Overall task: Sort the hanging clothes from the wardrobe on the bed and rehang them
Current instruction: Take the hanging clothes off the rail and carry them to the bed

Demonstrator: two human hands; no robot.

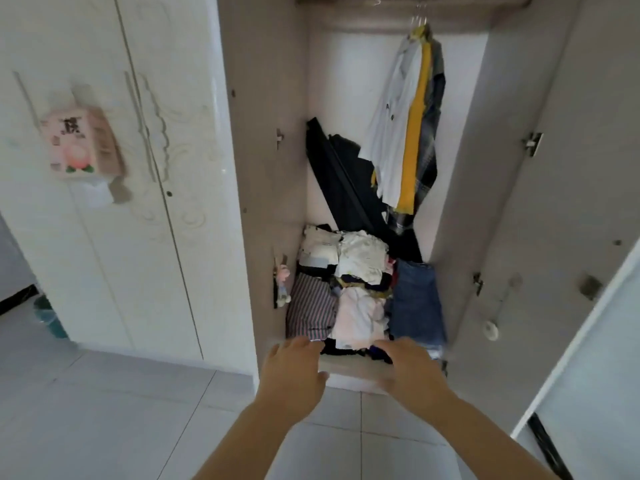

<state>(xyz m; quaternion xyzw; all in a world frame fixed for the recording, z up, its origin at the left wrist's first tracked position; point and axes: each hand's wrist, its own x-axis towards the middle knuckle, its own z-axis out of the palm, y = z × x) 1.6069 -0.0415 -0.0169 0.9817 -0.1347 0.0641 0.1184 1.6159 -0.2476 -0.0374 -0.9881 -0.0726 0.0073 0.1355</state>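
The open wardrobe (270,133) holds a few garments on hangers at the top right: a white shirt (391,133), a yellow garment (415,133) and a dark plaid one (431,133). A black garment (343,181) leans against the back wall. On the wardrobe floor lies a pile of folded clothes (360,289), with a striped piece (310,311) at left and jeans (415,303) at right. My left hand (294,372) and my right hand (408,372) reach forward side by side, fingers spread and holding nothing, just in front of the pile's near edge.
Closed white wardrobe doors (138,202) stand at left, with a pink tissue holder (83,143) stuck on them. The open door (571,168) swings out at right. A green bin (48,317) stands at the far left on the tiled floor (121,410).
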